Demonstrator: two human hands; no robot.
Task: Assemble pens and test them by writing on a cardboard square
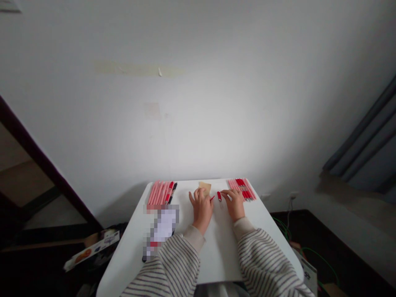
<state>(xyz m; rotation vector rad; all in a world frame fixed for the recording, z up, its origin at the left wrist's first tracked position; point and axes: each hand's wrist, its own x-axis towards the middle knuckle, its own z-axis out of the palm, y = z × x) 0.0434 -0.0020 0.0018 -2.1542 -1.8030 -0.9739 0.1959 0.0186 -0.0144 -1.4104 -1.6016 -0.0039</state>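
Head view: a slim red piece point(212, 198) juts from the left hand point(202, 208), while a short red barrel point(219, 196) lies between it and the right hand point(235, 205); I cannot tell whether either grip is clamped. The left fingers partly cover a tan scrap point(206, 187) beyond them. Pink pens point(157, 193) lie left of that hand, above a pixelated item point(163, 225); a second bundle point(251, 187) sits just behind the right.

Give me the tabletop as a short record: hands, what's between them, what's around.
left hand: at a slim red piece; grip unclear
right hand: fingertips near a short red piece; contact unclear
between hands: short red piece, on white table
beyond left hand: tan piece
far left: pink, red and black sticks
far right: pink and red sticks
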